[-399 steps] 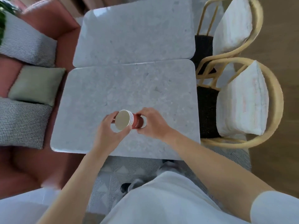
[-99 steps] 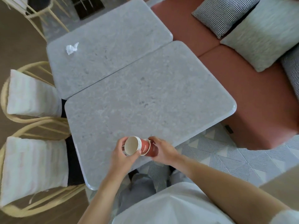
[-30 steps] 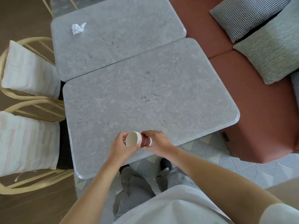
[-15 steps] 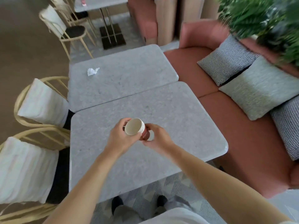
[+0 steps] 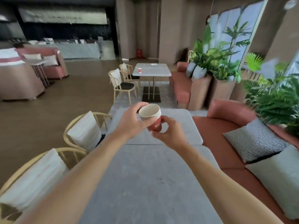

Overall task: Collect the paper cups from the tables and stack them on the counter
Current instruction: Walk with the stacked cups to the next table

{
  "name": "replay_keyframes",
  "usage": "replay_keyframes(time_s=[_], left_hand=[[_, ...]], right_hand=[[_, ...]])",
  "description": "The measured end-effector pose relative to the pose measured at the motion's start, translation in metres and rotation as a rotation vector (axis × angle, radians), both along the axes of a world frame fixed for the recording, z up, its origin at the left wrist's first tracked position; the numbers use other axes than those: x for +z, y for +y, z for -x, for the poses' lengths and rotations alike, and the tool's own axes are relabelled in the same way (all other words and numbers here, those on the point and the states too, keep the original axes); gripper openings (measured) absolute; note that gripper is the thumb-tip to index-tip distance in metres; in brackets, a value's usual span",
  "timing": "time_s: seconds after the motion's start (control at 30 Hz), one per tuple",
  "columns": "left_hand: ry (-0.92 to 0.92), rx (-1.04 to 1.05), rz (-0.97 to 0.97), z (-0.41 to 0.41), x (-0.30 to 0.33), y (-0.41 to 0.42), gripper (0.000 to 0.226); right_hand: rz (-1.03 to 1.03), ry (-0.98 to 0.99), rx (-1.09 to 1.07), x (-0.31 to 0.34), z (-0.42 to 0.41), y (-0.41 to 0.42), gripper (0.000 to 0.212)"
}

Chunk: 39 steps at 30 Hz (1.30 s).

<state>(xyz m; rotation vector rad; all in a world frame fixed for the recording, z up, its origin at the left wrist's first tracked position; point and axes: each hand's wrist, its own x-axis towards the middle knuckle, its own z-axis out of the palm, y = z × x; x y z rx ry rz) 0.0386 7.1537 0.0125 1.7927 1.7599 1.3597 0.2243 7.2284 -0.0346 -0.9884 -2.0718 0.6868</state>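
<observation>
A stack of several nested red paper cups (image 5: 153,118) hangs in the air above the grey stone table (image 5: 145,175), its mouth tipped toward me. My left hand (image 5: 131,122) grips the stack near the rims. My right hand (image 5: 168,133) holds its lower end from below. One more red paper cup (image 5: 140,70) stands upright on a far grey table (image 5: 155,71). A long counter (image 5: 76,50) with blurred items runs along the back left wall.
Wooden chairs with white cushions (image 5: 84,131) line the left of the near table; a red sofa with pillows (image 5: 255,143) and potted plants (image 5: 271,97) line the right. Two more chairs (image 5: 121,83) stand beside the far table. Brown floor stretches to the left.
My view has lifted from the tabletop to the whole room. The cup stack stays in both hands and now tilts more upright. The far table with a cup has come into view.
</observation>
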Motion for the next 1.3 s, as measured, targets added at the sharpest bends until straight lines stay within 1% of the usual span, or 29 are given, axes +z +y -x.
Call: replay_keyframes(time_s=[0.1,0.2,0.37,0.5,0.63,0.87,1.0,1.07,1.2,1.3], left_hand=[[0.021,0.046,-0.055,0.016,0.026,-0.012,0.064],[-0.002,0.082,-0.1,0.028,0.043,-0.029,0.062],[-0.019,0.136,-0.081,0.041,0.056,-0.057,0.055],[-0.019,0.165,-0.038,0.052,0.058,-0.069,0.05],[0.005,0.154,0.012,0.058,0.06,-0.072,0.045],[-0.014,0.131,-0.01,0.066,0.057,-0.095,0.05],[-0.001,0.14,-0.046,0.087,0.057,-0.136,0.045],[0.027,0.157,-0.045,0.103,0.057,-0.164,0.046],[0.143,0.269,-0.034,0.138,0.053,-0.233,0.05],[0.224,0.347,-0.019,0.168,0.045,-0.295,0.047]], right_hand=[[-0.062,0.021,0.047,0.027,0.02,-0.003,0.061],[-0.09,0.077,0.105,0.039,0.04,-0.006,0.056],[-0.086,0.126,0.175,0.041,0.065,-0.017,0.044],[-0.068,0.137,0.223,0.036,0.076,-0.022,0.051],[-0.016,0.125,0.207,0.029,0.08,-0.028,0.058],[-0.024,0.109,0.19,0.037,0.083,-0.054,0.06],[-0.049,0.118,0.24,0.038,0.106,-0.089,0.057],[-0.046,0.113,0.275,0.036,0.124,-0.113,0.057],[-0.046,0.107,0.358,0.029,0.164,-0.172,0.06],[-0.084,0.107,0.422,0.025,0.2,-0.22,0.053]])
